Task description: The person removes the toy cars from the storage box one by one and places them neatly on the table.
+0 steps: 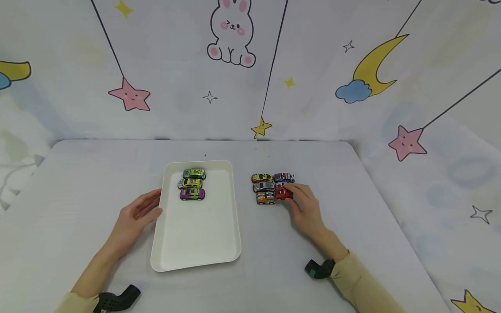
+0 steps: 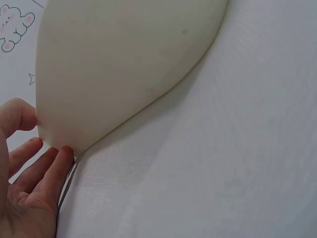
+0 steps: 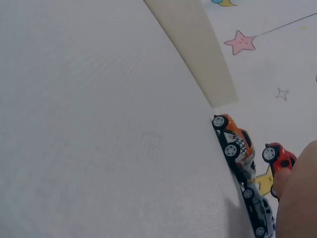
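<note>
Toy car in red [image 1: 282, 194] is sitting at the near right of the parked group, its roof lying partly under the fingers. Right hand [image 1: 308, 211] is pinching it between thumb and fingertips; whether the wheels are bearing on the table [image 1: 270, 256] cannot be told. Left hand [image 1: 135, 218] is resting loosely spread, fingertips touching the left rim of the white tray [image 1: 195, 237].

In my judgement the body is looking light, stiff and rather slick, with wheels likely to be rolling if pushed lengthwise; both long flanks are offering the soundest hold. Orange car [image 1: 265, 198] is standing just beside its left end, and silver car [image 1: 264, 187] is lying beyond that one, so a straight lift is appearing safer than a drag.

Tray wall is presenting a raised edge needing clearance. Inside, purple car [image 1: 192, 194] is closing the near end of a three-car column; bare floor is showing rightward and nearer the person.
</note>
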Available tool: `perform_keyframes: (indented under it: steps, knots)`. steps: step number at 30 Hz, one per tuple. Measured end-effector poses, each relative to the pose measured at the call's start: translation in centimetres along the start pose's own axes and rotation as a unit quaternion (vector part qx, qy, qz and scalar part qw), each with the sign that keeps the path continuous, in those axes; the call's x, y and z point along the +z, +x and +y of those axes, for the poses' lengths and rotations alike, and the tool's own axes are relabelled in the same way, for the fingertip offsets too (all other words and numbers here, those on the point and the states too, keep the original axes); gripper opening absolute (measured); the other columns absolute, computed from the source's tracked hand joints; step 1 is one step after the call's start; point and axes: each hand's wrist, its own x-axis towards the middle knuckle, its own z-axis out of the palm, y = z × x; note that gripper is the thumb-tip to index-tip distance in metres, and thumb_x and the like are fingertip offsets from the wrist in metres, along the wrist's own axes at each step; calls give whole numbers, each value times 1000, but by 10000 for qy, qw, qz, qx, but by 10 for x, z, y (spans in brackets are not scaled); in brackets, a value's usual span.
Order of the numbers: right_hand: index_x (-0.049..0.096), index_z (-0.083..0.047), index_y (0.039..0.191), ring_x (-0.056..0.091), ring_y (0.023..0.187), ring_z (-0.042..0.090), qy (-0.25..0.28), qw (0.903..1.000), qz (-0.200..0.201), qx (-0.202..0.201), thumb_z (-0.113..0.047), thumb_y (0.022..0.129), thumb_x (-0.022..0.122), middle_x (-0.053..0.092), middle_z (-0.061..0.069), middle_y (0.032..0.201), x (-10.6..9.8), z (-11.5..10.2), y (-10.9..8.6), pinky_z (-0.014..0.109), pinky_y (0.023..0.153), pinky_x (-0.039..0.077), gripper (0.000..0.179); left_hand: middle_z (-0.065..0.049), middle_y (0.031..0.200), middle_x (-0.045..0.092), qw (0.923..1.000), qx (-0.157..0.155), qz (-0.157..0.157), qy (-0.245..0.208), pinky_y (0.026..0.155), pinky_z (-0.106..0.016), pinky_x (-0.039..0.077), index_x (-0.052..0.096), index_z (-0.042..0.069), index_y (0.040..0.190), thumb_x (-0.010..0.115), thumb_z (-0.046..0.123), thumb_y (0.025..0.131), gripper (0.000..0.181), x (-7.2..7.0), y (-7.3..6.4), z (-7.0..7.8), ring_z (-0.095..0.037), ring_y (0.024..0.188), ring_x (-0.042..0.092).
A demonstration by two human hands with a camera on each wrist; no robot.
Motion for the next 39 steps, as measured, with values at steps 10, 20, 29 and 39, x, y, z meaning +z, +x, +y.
perform_keyframes:
  steps: [10, 20, 29, 39]
  knots:
    - [72, 2, 108, 62, 103, 33, -43, 9995, 99, 291, 19, 68, 76, 69, 16, 108, -1, 5, 0, 16, 104, 43, 44, -24, 149, 47, 10000, 60, 6, -55, 99, -5, 42, 43, 1, 148, 60, 15, 101, 52, -1, 2, -1, 8, 125, 51]
    - [74, -3, 105, 64, 101, 28, -308, 9988, -114, 354, 19, 64, 76, 71, 10, 104, 1, 9, -4, 25, 96, 49, 47, -25, 149, 47, 10000, 14, 5, 13, 98, -4, 42, 43, 1, 148, 60, 16, 101, 52, -2, 1, 0, 9, 125, 51]
    - [74, -1, 104, 62, 101, 29, -257, 9990, -86, 344, 20, 66, 71, 69, 12, 106, 2, 7, -1, 28, 94, 50, 44, -24, 149, 47, 10000, -25, 25, -43, 98, -5, 43, 43, 1, 148, 61, 16, 101, 52, -2, 0, 0, 10, 124, 51]
    - [74, -1, 106, 62, 101, 29, -350, 9992, -17, 205, 21, 66, 67, 68, 11, 106, 2, 9, -2, 33, 90, 51, 46, -26, 149, 46, 10000, -54, 9, -43, 98, -4, 42, 43, 1, 148, 61, 17, 101, 52, 0, -1, 0, 9, 125, 51]
